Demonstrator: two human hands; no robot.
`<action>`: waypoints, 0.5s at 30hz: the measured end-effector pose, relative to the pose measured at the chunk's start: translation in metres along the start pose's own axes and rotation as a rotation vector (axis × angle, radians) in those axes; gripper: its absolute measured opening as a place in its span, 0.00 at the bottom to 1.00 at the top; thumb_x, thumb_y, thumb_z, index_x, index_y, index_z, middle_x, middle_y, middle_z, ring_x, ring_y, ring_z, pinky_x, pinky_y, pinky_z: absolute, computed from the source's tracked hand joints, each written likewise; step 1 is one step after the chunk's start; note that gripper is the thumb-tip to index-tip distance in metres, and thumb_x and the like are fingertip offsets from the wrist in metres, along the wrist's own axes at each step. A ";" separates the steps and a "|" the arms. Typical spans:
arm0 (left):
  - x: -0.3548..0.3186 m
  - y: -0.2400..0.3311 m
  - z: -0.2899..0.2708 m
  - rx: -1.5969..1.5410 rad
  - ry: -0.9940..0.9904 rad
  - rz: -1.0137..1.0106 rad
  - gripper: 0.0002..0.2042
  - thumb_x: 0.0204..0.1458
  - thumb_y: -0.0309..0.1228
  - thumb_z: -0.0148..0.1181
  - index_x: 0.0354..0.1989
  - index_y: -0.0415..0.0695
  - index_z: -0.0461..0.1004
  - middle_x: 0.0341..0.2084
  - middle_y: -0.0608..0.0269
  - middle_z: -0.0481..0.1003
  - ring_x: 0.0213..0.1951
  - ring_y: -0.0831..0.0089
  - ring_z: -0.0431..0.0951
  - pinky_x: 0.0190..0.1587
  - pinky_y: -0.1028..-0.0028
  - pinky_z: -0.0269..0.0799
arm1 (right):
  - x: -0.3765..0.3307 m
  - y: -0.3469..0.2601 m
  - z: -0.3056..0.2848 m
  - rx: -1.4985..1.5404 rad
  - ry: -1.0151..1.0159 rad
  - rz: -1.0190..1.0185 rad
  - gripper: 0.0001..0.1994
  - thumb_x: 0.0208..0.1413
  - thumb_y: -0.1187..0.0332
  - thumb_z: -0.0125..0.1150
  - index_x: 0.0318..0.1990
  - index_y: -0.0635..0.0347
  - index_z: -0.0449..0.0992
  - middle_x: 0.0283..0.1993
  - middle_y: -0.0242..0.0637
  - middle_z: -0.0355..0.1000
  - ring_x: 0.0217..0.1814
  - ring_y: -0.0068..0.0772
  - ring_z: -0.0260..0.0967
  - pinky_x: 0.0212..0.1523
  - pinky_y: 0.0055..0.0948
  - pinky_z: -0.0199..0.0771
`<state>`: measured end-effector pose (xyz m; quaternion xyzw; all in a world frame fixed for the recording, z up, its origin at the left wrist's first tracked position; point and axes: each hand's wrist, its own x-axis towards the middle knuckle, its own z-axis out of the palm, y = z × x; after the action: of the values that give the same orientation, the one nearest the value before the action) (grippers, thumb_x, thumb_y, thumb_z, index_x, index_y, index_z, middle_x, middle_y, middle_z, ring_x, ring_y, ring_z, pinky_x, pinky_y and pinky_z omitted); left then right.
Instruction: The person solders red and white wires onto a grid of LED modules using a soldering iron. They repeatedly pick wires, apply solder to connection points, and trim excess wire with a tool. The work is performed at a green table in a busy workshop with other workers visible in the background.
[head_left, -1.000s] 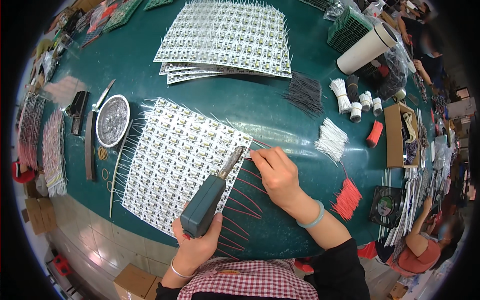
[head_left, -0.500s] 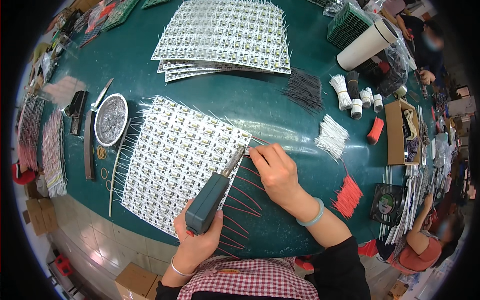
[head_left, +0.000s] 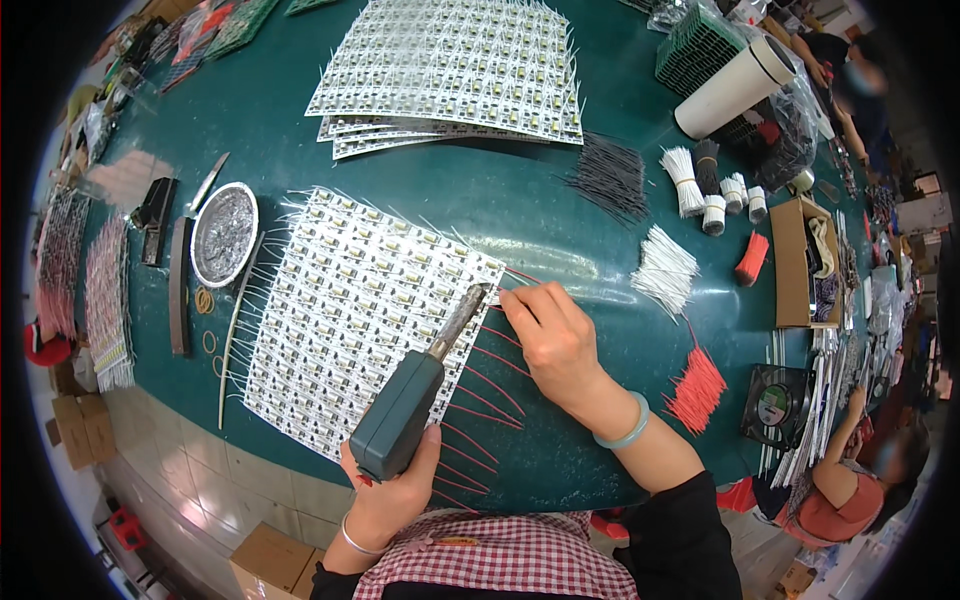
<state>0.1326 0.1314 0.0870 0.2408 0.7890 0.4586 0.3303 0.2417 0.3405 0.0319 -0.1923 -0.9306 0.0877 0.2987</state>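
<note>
A white panel of small circuit boards (head_left: 345,320) lies at a slant on the green table, with thin white wires along its left edge and red wires (head_left: 490,388) along its right edge. My left hand (head_left: 395,500) is wrapped round the handle of a dark green soldering gun (head_left: 400,415). Its metal tip reaches the panel's upper right corner. Right beside that tip, my right hand (head_left: 550,335) is pinched at the panel's edge on what looks like a red wire, mostly hidden by the fingers.
Behind the panel is a stack of similar panels (head_left: 445,70). Loose black wires (head_left: 608,178), white wires (head_left: 665,268) and red wires (head_left: 695,390) lie to the right, near a white cylinder (head_left: 730,90) and a small fan (head_left: 775,408). A bowl (head_left: 224,235) stands left. People sit at far right.
The soldering gun's body has shifted slightly left and toward me, with its tip still at the panel's corner. My right hand has barely moved.
</note>
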 end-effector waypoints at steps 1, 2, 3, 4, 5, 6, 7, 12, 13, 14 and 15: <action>0.000 0.001 0.000 -0.044 0.006 0.011 0.07 0.48 0.25 0.69 0.35 0.40 0.80 0.36 0.66 0.76 0.36 0.71 0.74 0.47 0.72 0.58 | 0.001 0.000 0.000 -0.001 0.004 -0.002 0.15 0.38 0.79 0.60 0.39 0.70 0.77 0.36 0.39 0.71 0.36 0.35 0.70 0.33 0.27 0.75; 0.000 0.005 0.001 -0.110 0.012 0.009 0.07 0.49 0.26 0.69 0.35 0.40 0.79 0.35 0.66 0.76 0.35 0.72 0.74 0.46 0.73 0.59 | 0.000 -0.001 0.000 -0.001 0.002 -0.001 0.15 0.38 0.79 0.60 0.39 0.70 0.77 0.36 0.39 0.71 0.36 0.35 0.70 0.33 0.27 0.75; 0.000 0.008 0.002 -0.177 0.018 0.007 0.07 0.49 0.26 0.69 0.35 0.40 0.79 0.34 0.67 0.76 0.33 0.74 0.74 0.44 0.75 0.60 | 0.000 -0.001 0.000 -0.002 0.001 0.000 0.15 0.38 0.79 0.60 0.39 0.70 0.77 0.36 0.39 0.71 0.37 0.35 0.70 0.33 0.27 0.75; -0.001 0.007 0.002 -0.152 0.025 0.038 0.08 0.48 0.25 0.69 0.36 0.40 0.79 0.33 0.67 0.76 0.32 0.75 0.74 0.41 0.75 0.62 | 0.000 -0.001 0.000 -0.003 -0.001 0.002 0.15 0.38 0.79 0.60 0.39 0.70 0.77 0.35 0.39 0.71 0.37 0.35 0.70 0.33 0.27 0.75; -0.001 0.004 0.002 -0.127 0.031 0.069 0.08 0.48 0.25 0.70 0.36 0.40 0.78 0.32 0.67 0.76 0.30 0.76 0.74 0.39 0.76 0.63 | -0.001 -0.001 0.000 0.004 -0.003 0.010 0.15 0.38 0.79 0.60 0.39 0.70 0.77 0.36 0.39 0.72 0.37 0.35 0.70 0.33 0.28 0.75; -0.001 0.002 0.002 -0.102 0.038 0.100 0.08 0.48 0.25 0.70 0.36 0.40 0.78 0.31 0.67 0.76 0.28 0.77 0.74 0.37 0.77 0.64 | -0.002 -0.001 -0.001 0.010 -0.006 0.018 0.15 0.38 0.79 0.60 0.39 0.69 0.77 0.36 0.39 0.72 0.37 0.35 0.70 0.33 0.28 0.75; -0.001 0.001 0.001 -0.103 0.048 0.121 0.09 0.48 0.25 0.70 0.36 0.39 0.78 0.30 0.67 0.76 0.28 0.77 0.73 0.35 0.77 0.65 | -0.003 -0.001 -0.001 0.020 -0.011 0.025 0.15 0.38 0.79 0.60 0.39 0.69 0.77 0.36 0.39 0.72 0.37 0.36 0.70 0.33 0.28 0.74; -0.003 0.002 -0.003 -0.147 0.063 0.091 0.09 0.47 0.24 0.70 0.34 0.37 0.78 0.29 0.65 0.76 0.26 0.77 0.73 0.33 0.78 0.67 | -0.001 -0.006 -0.009 0.059 0.084 -0.022 0.15 0.39 0.80 0.61 0.39 0.69 0.76 0.37 0.38 0.72 0.37 0.36 0.70 0.34 0.30 0.73; -0.004 0.001 -0.004 -0.137 0.054 0.074 0.08 0.47 0.24 0.70 0.34 0.36 0.78 0.31 0.64 0.76 0.27 0.77 0.73 0.33 0.78 0.67 | -0.003 -0.008 -0.010 0.080 0.086 -0.022 0.15 0.39 0.80 0.60 0.39 0.69 0.76 0.37 0.38 0.73 0.37 0.36 0.70 0.34 0.30 0.73; -0.005 0.000 -0.005 -0.126 0.046 0.058 0.08 0.46 0.24 0.70 0.33 0.36 0.78 0.32 0.63 0.76 0.27 0.77 0.74 0.33 0.78 0.67 | -0.005 -0.009 -0.008 0.101 0.071 -0.017 0.15 0.39 0.80 0.60 0.40 0.69 0.76 0.36 0.38 0.73 0.37 0.36 0.70 0.34 0.30 0.73; -0.007 -0.002 -0.005 -0.116 0.037 0.041 0.08 0.46 0.24 0.70 0.33 0.36 0.78 0.33 0.62 0.77 0.28 0.77 0.74 0.33 0.78 0.68 | -0.008 -0.010 -0.004 0.122 0.056 -0.011 0.15 0.40 0.80 0.60 0.40 0.69 0.76 0.36 0.38 0.73 0.36 0.36 0.70 0.33 0.30 0.73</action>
<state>0.1327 0.1230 0.0893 0.2288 0.7621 0.5147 0.3194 0.2469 0.3283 0.0343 -0.1711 -0.9159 0.1371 0.3364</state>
